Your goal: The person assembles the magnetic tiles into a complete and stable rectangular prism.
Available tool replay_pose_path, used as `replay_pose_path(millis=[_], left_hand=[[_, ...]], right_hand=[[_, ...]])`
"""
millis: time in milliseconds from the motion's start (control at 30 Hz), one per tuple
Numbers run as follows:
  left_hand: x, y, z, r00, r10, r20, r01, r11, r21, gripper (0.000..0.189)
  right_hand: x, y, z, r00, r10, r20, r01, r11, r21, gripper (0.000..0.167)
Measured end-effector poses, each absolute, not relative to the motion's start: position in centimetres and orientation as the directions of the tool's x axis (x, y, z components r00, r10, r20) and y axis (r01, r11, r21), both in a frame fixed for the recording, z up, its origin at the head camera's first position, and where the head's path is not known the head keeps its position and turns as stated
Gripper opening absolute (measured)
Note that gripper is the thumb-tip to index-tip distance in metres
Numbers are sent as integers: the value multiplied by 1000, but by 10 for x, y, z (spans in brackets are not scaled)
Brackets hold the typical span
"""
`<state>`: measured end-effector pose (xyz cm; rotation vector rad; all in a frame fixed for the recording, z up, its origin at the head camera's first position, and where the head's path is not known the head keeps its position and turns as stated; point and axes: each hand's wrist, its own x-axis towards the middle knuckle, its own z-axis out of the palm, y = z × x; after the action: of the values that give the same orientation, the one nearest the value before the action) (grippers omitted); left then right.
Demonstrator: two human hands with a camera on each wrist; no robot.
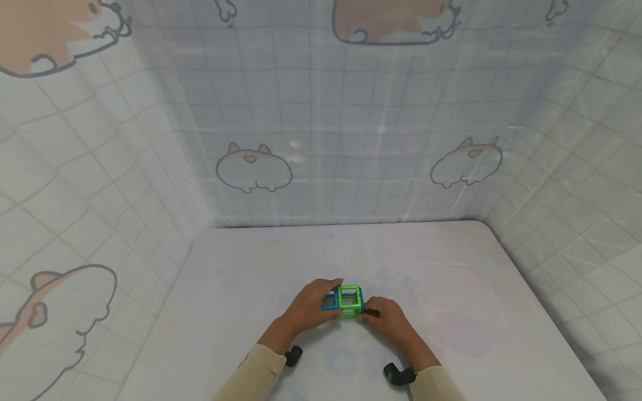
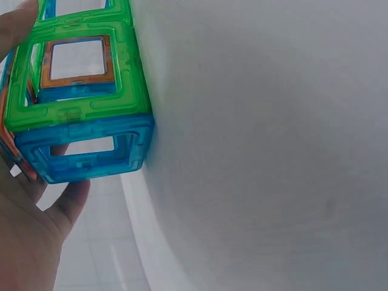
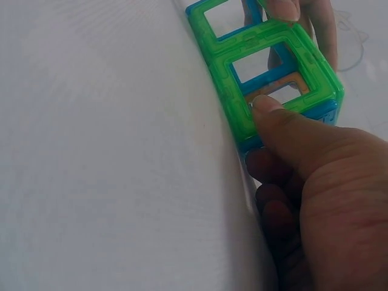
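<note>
A box built of see-through magnetic tiles [image 1: 349,287] stands on the white table in front of me, two square cells long. Green tile frames [image 2: 130,73] form the side seen in the left wrist view, a blue tile [image 2: 91,171] closes one end, and an orange tile [image 2: 109,60] shows through the opening. My left hand [image 1: 309,307] grips the box's left part, thumb in front and fingers over the back. At the right end, my right hand [image 1: 390,320] pinches it; its thumb [image 3: 285,124] lies on the green frame and its other fingers curl by the blue end.
The white table [image 1: 281,250] has faint printed patterns. A curtain with grid lines and cartoon dogs [image 1: 321,133] hangs behind it and along both sides. Black wrist mounts [image 1: 398,374] sit by the beige sleeves [image 1: 258,370].
</note>
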<state>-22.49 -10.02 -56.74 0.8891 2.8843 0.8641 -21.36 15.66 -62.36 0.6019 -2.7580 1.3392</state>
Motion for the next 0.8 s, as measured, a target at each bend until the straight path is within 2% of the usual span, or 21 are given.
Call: replay_pose_path(millis=[167, 333, 533, 800], left_hand=[[-221, -105, -571, -868, 472, 157, 475, 692, 544, 86], [-215, -110, -577, -886, 440, 142, 436, 693, 573, 85], [-210, -114, -581, -916, 377, 136, 386, 737, 555, 87], [-209, -119, -580, -912, 379, 155, 398, 730, 556, 87]], right_hand=[[-214, 157, -626, -927, -333, 172, -343, 573, -744, 9], [-214, 156, -627, -931, -320, 176, -339, 578, -742, 9], [-214, 156, -628, -931, -313, 187, -341, 568, -749, 9], [-213, 156, -625, -944, -293, 151, -303, 592, -747, 10]])
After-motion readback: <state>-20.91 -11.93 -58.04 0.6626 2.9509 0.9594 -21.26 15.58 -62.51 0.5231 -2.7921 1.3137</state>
